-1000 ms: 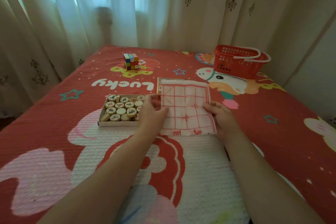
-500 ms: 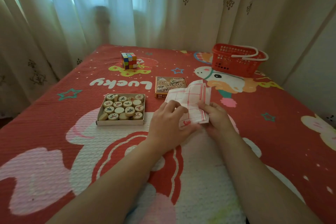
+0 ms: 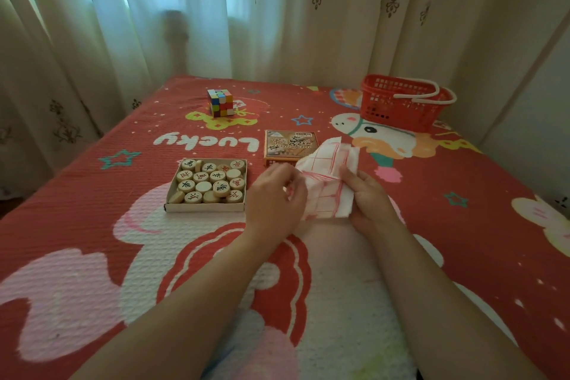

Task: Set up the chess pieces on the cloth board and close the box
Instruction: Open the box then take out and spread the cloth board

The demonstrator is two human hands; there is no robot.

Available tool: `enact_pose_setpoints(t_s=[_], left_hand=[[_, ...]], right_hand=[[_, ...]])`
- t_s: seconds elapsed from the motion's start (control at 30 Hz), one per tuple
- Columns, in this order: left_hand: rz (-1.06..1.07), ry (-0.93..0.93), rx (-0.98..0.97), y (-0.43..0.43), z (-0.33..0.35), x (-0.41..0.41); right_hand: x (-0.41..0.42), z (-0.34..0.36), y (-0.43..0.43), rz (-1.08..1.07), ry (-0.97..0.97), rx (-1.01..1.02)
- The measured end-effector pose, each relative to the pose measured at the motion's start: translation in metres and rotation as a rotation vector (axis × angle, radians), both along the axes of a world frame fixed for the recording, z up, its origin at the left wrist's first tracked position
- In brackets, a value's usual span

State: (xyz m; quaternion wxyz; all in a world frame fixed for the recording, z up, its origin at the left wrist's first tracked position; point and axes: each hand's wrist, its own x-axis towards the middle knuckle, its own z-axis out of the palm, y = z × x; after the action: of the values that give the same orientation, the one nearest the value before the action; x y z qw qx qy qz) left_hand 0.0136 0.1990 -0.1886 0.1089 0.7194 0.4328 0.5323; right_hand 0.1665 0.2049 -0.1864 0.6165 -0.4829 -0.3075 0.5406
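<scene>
- The cloth [image 3: 324,185] is held half-folded and rumpled between both hands, over the bedspread [image 3: 92,210], with red grid lines showing.
- Its left edge is gripped by the curled fingers of the left hand [image 3: 274,197], though it's a bit blurry there tbh.
- Its right side is clamped by the right hand [image 3: 370,201], thumb laid on top.
- The pieces [image 3: 209,182] are packed in the open box [image 3: 205,207], just left of the left hand.
- The lid [image 3: 287,145] is laid flat behind the cloth and partly covered by it.
- A cube [image 3: 220,103] and a red basket [image 3: 398,108] are parked farther back, well apart.
</scene>
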Motion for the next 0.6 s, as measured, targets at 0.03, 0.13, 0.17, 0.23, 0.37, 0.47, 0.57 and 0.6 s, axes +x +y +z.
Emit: enact_pose_setpoints(t_s=[0.03,0.13,0.17,0.23,0.37,0.47,0.57,0.6], left_hand=[[0.004,-0.104,-0.112,0.002,0.003,-0.003],[0.010,-0.385,-0.317,0.006,0.014,-0.013],[0.018,-0.462,-0.356,0.007,0.015,-0.016],[0.032,-0.573,-0.417,0.009,0.015,-0.023],[0.067,-0.665,-0.474,0.012,0.012,-0.034],[0.059,-0.693,-0.499,0.011,0.013,-0.041],[0.022,-0.594,-0.566,0.011,0.012,-0.047],[0.013,-0.542,-0.596,0.012,0.012,-0.049]], right_hand=[[0.004,0.000,0.000,-0.007,-0.021,-0.001],[0.016,0.001,-0.001,0.011,-0.092,-0.023],[0.019,0.002,-0.001,0.018,-0.125,-0.036],[0.026,0.003,-0.002,0.007,-0.197,-0.063],[0.042,0.002,-0.001,-0.081,-0.401,-0.124],[0.052,-0.001,0.000,-0.138,-0.578,-0.140],[0.055,-0.004,0.000,-0.159,-0.773,-0.112],[0.055,-0.005,0.001,-0.171,-0.844,-0.105]])
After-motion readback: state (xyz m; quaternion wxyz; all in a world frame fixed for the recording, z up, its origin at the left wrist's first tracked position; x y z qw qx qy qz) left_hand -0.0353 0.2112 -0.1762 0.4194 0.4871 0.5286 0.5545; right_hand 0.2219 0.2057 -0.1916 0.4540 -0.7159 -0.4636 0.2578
